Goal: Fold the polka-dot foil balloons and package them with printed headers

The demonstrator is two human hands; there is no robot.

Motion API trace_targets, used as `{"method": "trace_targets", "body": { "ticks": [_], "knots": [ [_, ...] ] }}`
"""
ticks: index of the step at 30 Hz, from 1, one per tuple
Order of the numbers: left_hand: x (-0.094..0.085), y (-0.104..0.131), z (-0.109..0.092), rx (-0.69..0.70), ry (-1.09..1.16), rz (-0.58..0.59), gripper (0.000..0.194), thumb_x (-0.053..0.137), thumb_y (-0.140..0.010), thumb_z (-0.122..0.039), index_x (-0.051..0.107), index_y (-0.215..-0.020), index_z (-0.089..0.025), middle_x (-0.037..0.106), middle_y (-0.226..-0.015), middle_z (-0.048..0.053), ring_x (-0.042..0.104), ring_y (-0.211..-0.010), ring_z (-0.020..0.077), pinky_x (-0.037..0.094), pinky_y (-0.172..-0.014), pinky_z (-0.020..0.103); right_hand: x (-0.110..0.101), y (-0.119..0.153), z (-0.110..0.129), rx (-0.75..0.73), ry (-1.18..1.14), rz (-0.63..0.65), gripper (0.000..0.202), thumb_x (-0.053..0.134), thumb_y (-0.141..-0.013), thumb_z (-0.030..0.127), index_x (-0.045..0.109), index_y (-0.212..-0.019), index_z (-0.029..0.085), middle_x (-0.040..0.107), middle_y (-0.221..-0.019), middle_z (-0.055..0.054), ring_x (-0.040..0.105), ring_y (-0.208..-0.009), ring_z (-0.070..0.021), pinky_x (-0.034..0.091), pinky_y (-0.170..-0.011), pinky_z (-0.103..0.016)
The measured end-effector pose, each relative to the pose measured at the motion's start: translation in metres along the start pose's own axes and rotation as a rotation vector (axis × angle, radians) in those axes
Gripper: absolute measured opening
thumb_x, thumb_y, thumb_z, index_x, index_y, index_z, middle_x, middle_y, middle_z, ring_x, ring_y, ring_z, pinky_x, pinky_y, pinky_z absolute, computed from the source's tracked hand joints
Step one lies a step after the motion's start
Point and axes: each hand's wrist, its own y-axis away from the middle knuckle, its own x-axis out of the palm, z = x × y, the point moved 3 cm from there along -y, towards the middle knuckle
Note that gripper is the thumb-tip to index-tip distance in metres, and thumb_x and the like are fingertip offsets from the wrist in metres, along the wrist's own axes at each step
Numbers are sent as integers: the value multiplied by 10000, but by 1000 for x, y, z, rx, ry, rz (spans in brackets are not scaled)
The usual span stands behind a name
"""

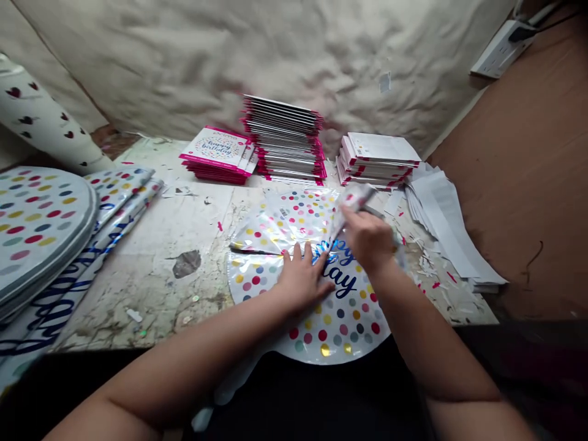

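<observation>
A round foil balloon (340, 331) with coloured dots and blue lettering lies flat at the table's front edge, its upper part partly folded over. My left hand (303, 275) rests on its middle, fingers spread, pressing the foil. To the right, my right hand (370, 239) is closed on a narrow folded piece of dotted foil, which sticks out above the fingers and is blurred. Whether that piece belongs to the same balloon I cannot tell.
Pink-edged birthday packets (218, 150) stand beside a tall packet stack (287, 141). White packets (379, 153) and paper strips (450, 226) are at right. Flat dotted balloons (41, 220) and folded foils (122, 214) lie left, near a white heart-patterned object (43, 113).
</observation>
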Motion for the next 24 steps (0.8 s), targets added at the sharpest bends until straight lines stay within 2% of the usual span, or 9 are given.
{"method": "trace_targets", "body": {
  "ticks": [4, 6, 8, 11, 14, 17, 20, 22, 24],
  "knots": [
    [-4, 14, -1, 63, 18, -74, 631, 484, -808, -491, 462, -1283, -76, 431, -1329, 241, 359, -1217, 442, 291, -979, 585, 17, -29, 104, -547, -106, 297, 332, 396, -858, 99, 647, -1074, 130, 659, -917, -153, 615, -796, -236, 456, -635, -315],
    [-6, 33, 3, 127, 23, -70, 543, 503, -809, -440, 519, -1217, -83, 522, -1245, 204, 447, -1158, 382, 319, -995, 521, 33, -28, 131, -659, -131, 368, 340, 437, -845, 118, 628, -1113, 201, 665, -884, -106, 619, -710, -208, 455, -595, -294],
    [-11, 57, 13, 234, 53, -65, 436, 509, -814, -404, 564, -1144, -124, 592, -1145, 144, 528, -1067, 305, 391, -954, 446, 48, -21, 138, -691, -173, 367, 483, 426, -850, 122, 458, -1303, 288, 659, -916, -73, 622, -711, -195, 458, -597, -283],
    [-25, 86, 48, 280, 85, -161, 274, 426, -857, -217, 593, -1063, -147, 636, -1035, 92, 589, -912, 203, 484, -803, 328, 61, -9, 126, -642, -330, 333, 644, 394, -844, 104, 177, -1438, 230, 626, -1078, -100, 608, -910, -210, 476, -720, -302],
    [-40, 88, 102, 159, -75, -334, 332, 401, -834, -95, 582, -1111, -123, 602, -1147, 123, 546, -1023, 240, 454, -868, 387, 63, -3, 114, -558, -520, 311, 506, 416, -847, 173, 365, -1349, 137, 562, -1209, -126, 523, -1100, -210, 429, -892, -315],
    [-50, 72, 143, 143, -268, -405, 241, 477, -820, -153, 638, -999, -135, 589, -1182, 130, 517, -1055, 296, 423, -885, 469, 60, -4, 114, -433, -615, 325, 431, 514, -814, 364, 523, -1187, 149, 541, -1196, -109, 538, -1042, -206, 438, -884, -309],
    [-62, 60, 148, 145, -338, -525, 177, 490, -828, -174, 655, -765, -158, 647, -1056, 97, 547, -978, 274, 436, -855, 453, 62, -8, 123, -248, -564, 319, 455, 587, -743, 415, 569, -1104, 139, 540, -1131, -117, 552, -957, -217, 465, -821, -321],
    [-68, 61, 134, 119, -317, -651, 189, 481, -849, -195, 652, -778, -158, 648, -1036, 97, 551, -960, 251, 435, -871, 434, 67, -11, 130, -178, -519, 304, 303, 569, -759, 295, 614, -1008, 128, 568, -1064, -125, 556, -937, -225, 467, -808, -333],
    [-61, 63, 116, 159, -254, -628, 222, 458, -874, -236, 654, -815, -152, 646, -1024, 109, 557, -951, 232, 437, -884, 404, 71, -15, 128, -153, -515, 283, 182, 529, -772, 187, 649, -899, 138, 610, -978, -113, 573, -907, -217, 475, -794, -328]
  ]
}}
